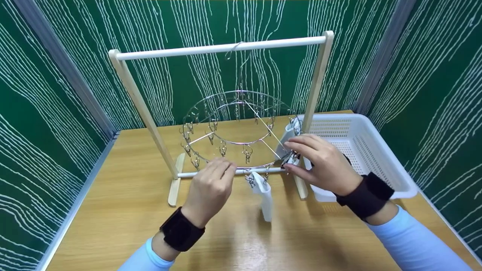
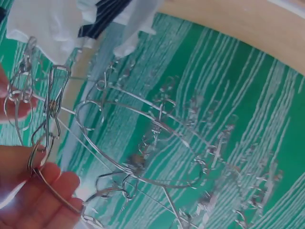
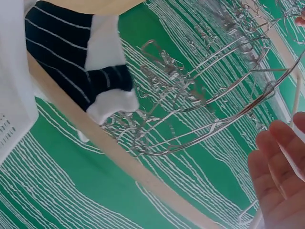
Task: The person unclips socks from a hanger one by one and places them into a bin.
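A round metal clip hanger (image 1: 241, 91) with two rings and several dangling clips hangs by its hook from a rod. My left hand (image 1: 211, 186) pinches the outer ring's wire at the front, with the thumb and fingers around it in the left wrist view. At the ring's right side is my right hand (image 1: 320, 162), its fingers (image 3: 269, 176) extended and spread beside the clips. A white sock (image 1: 265, 201) hangs from clips at the front. Another pale sock (image 1: 288, 133) hangs at the right. The right wrist view shows a dark striped sock (image 3: 57, 43) with white parts.
The wooden rack (image 1: 133, 98) with its white rod (image 1: 188, 51) stands on the table (image 1: 124, 210). To the right of it sits a white perforated basket (image 1: 391, 152). Green walls (image 1: 143, 22) with white wavy lines close in the back and sides.
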The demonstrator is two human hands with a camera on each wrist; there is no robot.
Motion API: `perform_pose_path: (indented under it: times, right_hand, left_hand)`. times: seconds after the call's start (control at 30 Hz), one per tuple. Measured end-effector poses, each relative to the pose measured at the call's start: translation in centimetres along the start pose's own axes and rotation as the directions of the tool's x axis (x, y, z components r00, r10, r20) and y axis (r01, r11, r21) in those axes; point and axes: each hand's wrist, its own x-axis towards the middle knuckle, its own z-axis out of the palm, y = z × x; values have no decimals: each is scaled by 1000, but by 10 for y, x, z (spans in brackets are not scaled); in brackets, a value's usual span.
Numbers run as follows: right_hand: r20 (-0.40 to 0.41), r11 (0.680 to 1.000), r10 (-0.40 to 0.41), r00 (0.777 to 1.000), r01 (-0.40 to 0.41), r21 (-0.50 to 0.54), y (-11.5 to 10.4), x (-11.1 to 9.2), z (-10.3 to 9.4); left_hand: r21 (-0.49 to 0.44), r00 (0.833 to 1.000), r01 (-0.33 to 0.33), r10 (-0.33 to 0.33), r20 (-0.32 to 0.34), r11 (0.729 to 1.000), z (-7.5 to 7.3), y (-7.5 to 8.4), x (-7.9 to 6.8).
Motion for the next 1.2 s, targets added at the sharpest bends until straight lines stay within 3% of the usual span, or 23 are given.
perform_pose_path:
  times: [0.33, 0.63, 0.93, 1.2]
  right_hand:
    - [65, 1000, 30, 997, -30, 3, 13, -5, 9]
    - [96, 999, 39, 995, -40, 4, 17, -4, 14]
    - [51, 1000, -7, 999, 7, 3, 17, -1, 20]
    - [26, 999, -45, 999, 46, -6, 14, 1, 19]
  left_hand:
    - [-23, 997, 49, -48, 53, 999, 0, -14, -8]
    - [-37, 995, 90, -88, 40, 995, -3, -25, -12]
    - [-93, 985, 167, -164, 46, 982, -5, -33, -11]
    - [-120, 980, 198, -192, 56, 973, -7, -30, -9]
